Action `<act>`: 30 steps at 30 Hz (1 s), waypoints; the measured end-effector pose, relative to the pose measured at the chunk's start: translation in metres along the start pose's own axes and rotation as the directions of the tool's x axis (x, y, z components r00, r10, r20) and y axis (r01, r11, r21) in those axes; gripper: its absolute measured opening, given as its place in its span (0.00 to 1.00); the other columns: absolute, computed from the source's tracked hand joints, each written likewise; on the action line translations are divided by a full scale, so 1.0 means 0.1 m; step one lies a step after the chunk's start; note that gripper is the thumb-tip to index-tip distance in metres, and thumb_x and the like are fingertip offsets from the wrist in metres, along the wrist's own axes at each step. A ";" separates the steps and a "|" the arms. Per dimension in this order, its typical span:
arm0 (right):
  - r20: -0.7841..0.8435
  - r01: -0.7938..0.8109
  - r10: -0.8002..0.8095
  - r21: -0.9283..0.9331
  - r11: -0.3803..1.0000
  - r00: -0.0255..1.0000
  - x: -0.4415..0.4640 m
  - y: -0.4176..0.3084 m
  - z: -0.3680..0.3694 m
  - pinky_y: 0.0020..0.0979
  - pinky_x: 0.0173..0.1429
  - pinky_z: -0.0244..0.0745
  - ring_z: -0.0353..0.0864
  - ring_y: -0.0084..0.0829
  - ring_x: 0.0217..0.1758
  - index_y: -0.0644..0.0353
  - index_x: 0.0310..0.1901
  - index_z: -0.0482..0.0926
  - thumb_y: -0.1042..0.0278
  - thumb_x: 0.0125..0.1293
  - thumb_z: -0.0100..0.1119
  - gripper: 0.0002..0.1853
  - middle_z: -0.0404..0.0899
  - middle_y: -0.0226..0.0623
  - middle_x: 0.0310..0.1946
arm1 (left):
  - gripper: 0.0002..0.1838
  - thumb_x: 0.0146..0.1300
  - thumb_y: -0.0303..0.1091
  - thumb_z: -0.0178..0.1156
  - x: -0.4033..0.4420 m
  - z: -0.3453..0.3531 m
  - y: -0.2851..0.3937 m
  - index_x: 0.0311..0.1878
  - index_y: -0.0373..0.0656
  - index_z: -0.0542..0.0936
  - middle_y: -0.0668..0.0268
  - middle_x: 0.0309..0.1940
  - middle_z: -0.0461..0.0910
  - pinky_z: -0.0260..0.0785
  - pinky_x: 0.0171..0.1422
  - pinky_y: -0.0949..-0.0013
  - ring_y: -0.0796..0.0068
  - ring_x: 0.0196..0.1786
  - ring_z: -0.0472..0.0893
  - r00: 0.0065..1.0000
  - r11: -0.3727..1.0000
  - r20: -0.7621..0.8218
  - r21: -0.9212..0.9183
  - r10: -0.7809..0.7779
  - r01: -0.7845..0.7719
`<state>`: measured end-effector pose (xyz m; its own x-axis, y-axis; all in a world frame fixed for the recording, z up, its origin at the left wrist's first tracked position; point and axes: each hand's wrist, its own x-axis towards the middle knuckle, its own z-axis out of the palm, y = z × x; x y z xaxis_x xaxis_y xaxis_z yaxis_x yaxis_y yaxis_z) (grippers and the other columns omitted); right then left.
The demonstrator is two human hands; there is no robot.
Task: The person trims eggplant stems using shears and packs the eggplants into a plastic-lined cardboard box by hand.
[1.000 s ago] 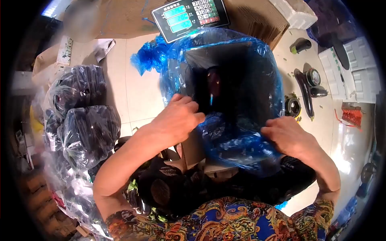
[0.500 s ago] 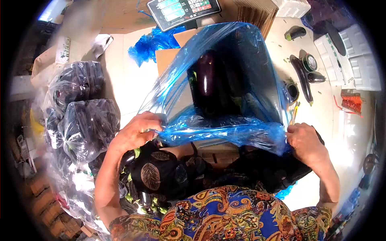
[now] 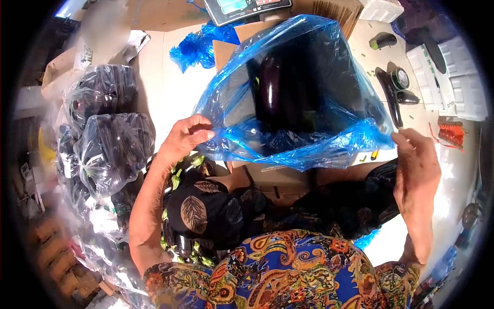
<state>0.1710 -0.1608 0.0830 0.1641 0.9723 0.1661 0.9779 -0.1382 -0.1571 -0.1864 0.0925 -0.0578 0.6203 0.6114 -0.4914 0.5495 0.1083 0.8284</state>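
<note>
A blue plastic bag (image 3: 329,149) is spread wide in front of me, its mouth facing me. Inside lie dark purple eggplants (image 3: 270,85), one shiny and the rest deep in shadow. My left hand (image 3: 186,136) pinches the bag's near left corner between thumb and fingers. At the opposite corner, my right hand (image 3: 418,162) grips the film with its fingertips, so the near edge stretches between both hands. A brown cardboard flap (image 3: 224,54) shows beside the bag on the left.
Clear bags packed with eggplants (image 3: 116,152) are stacked at left. A scale display (image 3: 239,9) stands at the back, with crumpled blue plastic (image 3: 193,51) near it. Loose eggplants (image 3: 388,95) and a tape roll (image 3: 400,78) lie on the right. A red brush (image 3: 451,133) is farther right.
Both hands have moved away from my body, the right one also outward to the right. The bag's near edge went with them and its mouth is wider. The view has shifted slightly.
</note>
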 end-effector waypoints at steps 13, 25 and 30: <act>0.304 0.329 -0.588 0.600 0.729 0.749 0.14 -0.52 0.73 0.38 0.39 0.76 0.78 0.41 0.42 0.56 0.39 0.76 0.73 0.55 0.63 0.10 0.75 0.37 0.35 | 0.09 0.62 0.22 0.59 -0.48 -0.11 0.11 0.45 0.37 0.82 0.68 0.35 0.82 0.71 0.47 0.71 0.77 0.39 0.78 0.971 0.989 0.232 0.125 0.048 -0.079; 0.290 0.295 -0.340 0.188 0.937 0.895 -0.55 -0.48 2.59 0.50 0.53 0.76 0.82 0.48 0.49 0.64 0.46 0.80 0.69 0.59 0.57 0.14 0.80 0.56 0.43 | 0.08 0.64 0.24 0.60 0.36 0.06 -0.45 0.46 0.39 0.81 0.67 0.36 0.81 0.68 0.39 0.78 0.83 0.34 0.73 0.923 0.988 -0.383 -0.123 0.039 -0.093; 0.636 -0.024 -0.634 0.714 0.700 0.440 -0.07 -0.46 0.79 0.47 0.49 0.78 0.83 0.47 0.43 0.60 0.49 0.79 0.65 0.68 0.55 0.12 0.82 0.47 0.42 | 0.15 0.58 0.32 0.68 0.42 0.13 0.46 0.48 0.40 0.80 0.63 0.45 0.80 0.72 0.52 0.66 0.69 0.46 0.80 0.631 0.875 -0.622 0.207 0.463 -0.438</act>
<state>0.1143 -0.1467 0.0119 -0.6303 0.6351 -0.4465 0.5877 0.0146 -0.8089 -0.1277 0.1129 -0.0442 0.2980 0.9237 0.2407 0.3251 -0.3353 0.8842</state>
